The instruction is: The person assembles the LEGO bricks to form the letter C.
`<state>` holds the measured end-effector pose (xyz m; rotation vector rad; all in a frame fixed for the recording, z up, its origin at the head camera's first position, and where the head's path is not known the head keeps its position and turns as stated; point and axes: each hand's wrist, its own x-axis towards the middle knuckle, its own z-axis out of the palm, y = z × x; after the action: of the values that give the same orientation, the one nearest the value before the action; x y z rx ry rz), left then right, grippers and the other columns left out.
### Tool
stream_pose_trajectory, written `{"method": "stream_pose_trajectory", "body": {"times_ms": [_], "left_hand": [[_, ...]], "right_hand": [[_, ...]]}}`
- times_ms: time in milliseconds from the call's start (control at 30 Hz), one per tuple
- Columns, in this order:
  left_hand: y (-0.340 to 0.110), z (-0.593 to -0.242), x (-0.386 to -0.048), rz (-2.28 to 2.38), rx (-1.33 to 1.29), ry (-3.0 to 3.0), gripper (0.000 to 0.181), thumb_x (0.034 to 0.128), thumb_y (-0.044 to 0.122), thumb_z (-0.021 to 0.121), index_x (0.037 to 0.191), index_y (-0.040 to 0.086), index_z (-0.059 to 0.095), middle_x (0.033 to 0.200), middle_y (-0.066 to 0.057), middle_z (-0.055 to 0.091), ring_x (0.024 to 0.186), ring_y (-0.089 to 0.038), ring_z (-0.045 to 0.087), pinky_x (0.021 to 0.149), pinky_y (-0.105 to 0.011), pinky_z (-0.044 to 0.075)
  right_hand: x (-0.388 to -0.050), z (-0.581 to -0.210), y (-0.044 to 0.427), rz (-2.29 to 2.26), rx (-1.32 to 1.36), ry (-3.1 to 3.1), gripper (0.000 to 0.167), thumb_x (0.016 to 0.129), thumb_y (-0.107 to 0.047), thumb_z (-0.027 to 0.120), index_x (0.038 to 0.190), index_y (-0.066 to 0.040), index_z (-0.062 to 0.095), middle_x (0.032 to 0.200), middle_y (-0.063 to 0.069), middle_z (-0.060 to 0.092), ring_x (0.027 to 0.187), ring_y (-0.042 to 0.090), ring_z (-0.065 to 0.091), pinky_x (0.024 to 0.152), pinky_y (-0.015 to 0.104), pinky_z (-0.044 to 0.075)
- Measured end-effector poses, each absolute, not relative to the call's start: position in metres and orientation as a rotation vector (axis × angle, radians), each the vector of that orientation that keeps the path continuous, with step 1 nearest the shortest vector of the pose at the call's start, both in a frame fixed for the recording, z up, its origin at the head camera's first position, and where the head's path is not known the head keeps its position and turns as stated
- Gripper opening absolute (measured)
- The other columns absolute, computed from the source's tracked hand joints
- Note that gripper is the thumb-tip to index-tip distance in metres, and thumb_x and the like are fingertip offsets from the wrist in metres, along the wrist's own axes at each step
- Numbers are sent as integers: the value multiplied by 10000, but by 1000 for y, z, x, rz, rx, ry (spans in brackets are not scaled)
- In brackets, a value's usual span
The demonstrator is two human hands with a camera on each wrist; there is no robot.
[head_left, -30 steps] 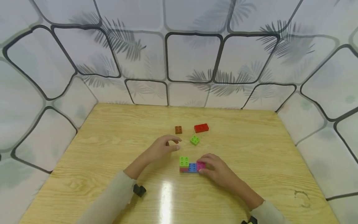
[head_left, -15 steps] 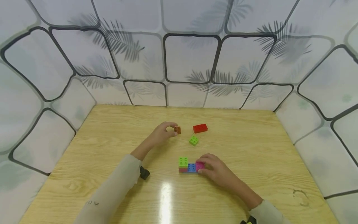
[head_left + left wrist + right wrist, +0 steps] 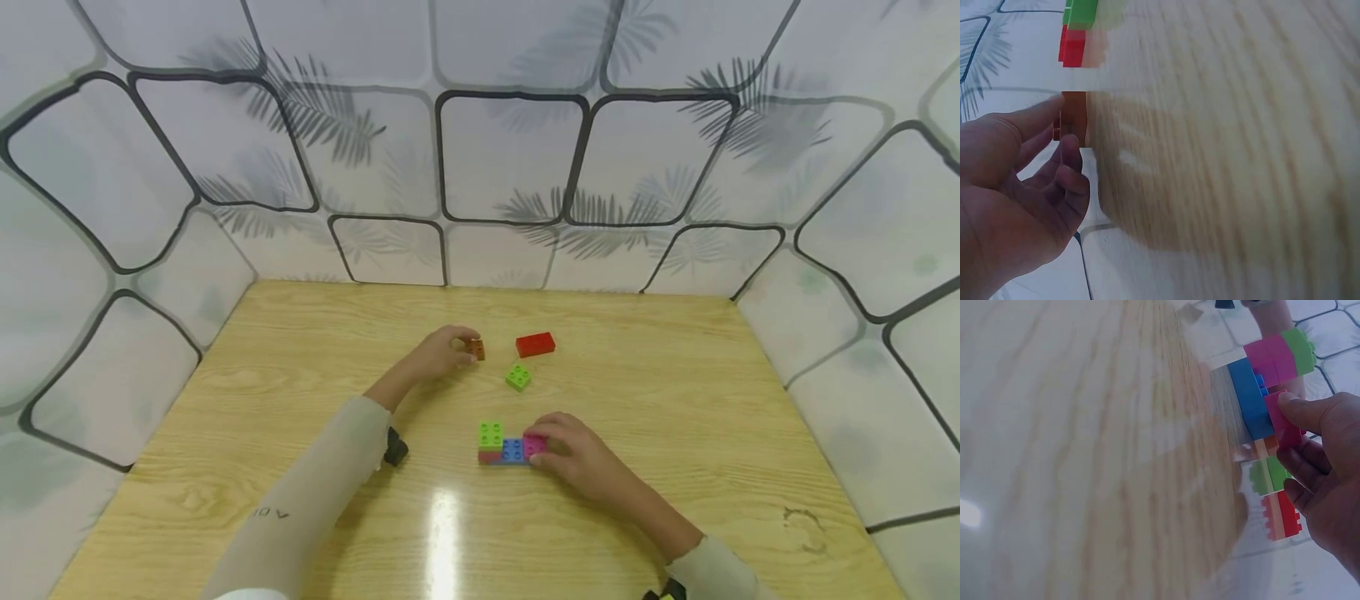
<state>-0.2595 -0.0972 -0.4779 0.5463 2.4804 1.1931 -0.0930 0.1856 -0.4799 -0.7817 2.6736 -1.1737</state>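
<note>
My left hand (image 3: 437,354) pinches a small orange-brown toy building brick (image 3: 477,349) between thumb and fingers at the back of the table. The left wrist view shows that brick (image 3: 1075,115) low at the table surface. Nearer the front, my right hand (image 3: 581,457) grips a pink brick (image 3: 533,447) sitting on the right end of a long blue brick (image 3: 512,451). On the blue brick's left end is another pink brick (image 3: 1270,361), topped by a lime green brick (image 3: 491,435). Blue studs show between the two pink bricks.
A loose lime green brick (image 3: 518,377) lies behind the built piece. Farther back lies a longer red brick (image 3: 536,344), right of the orange-brown one. Patterned white panels (image 3: 510,158) stand around the wooden table (image 3: 645,358) at the back and sides.
My left hand has reached away from me to the orange-brown brick and closed its fingers on it. The right hand has stayed on the pink brick.
</note>
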Motion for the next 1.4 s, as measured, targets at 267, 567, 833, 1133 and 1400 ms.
{"method": "stream_pose_trajectory", "body": {"times_ms": [267, 567, 833, 1133, 1400], "left_hand": [[-97, -479, -256, 1062, 542, 2576, 466, 963, 172, 680, 1405, 78, 570, 1398, -159, 572, 1356, -346, 478, 1135, -528, 366], [-101, -476, -251, 1122, 526, 2558, 451, 974, 215, 678, 1399, 99, 582, 1346, -123, 597, 1303, -310, 511, 1094, -501, 404], [-105, -460, -233, 1215, 575, 2503, 459, 961, 252, 701, 1391, 139, 591, 1325, -103, 602, 852, -206, 552, 706, -329, 490], [-114, -445, -201, 1267, 641, 2474, 474, 955, 311, 710, 1398, 190, 593, 1349, -47, 590, 897, -217, 513, 698, -340, 470], [-119, -439, -173, 1298, 652, 2451, 463, 937, 316, 734, 1373, 218, 614, 1336, -21, 590, 923, -209, 522, 685, -329, 482]], "right_hand": [[-94, -479, 184, -1181, -760, 2647, 327, 947, -280, 708, 1251, -161, 687, 1241, -71, 621, 1199, 177, 577, 1029, 435, 486], [-95, -482, 184, -1190, -768, 2644, 326, 941, -290, 712, 1251, -196, 673, 1225, -92, 631, 1179, 158, 585, 1017, 412, 495], [-94, -478, 185, -1195, -712, 2619, 324, 937, -280, 719, 1248, -205, 671, 1220, -138, 622, 1198, 130, 575, 1038, 437, 483], [-95, -479, 186, -1217, -756, 2621, 318, 940, -287, 715, 1240, -191, 673, 1211, -107, 633, 1170, 143, 584, 1015, 417, 490], [-96, -480, 186, -1207, -778, 2627, 328, 939, -282, 718, 1247, -179, 672, 1229, -90, 631, 1191, 160, 581, 1031, 425, 482]]}}
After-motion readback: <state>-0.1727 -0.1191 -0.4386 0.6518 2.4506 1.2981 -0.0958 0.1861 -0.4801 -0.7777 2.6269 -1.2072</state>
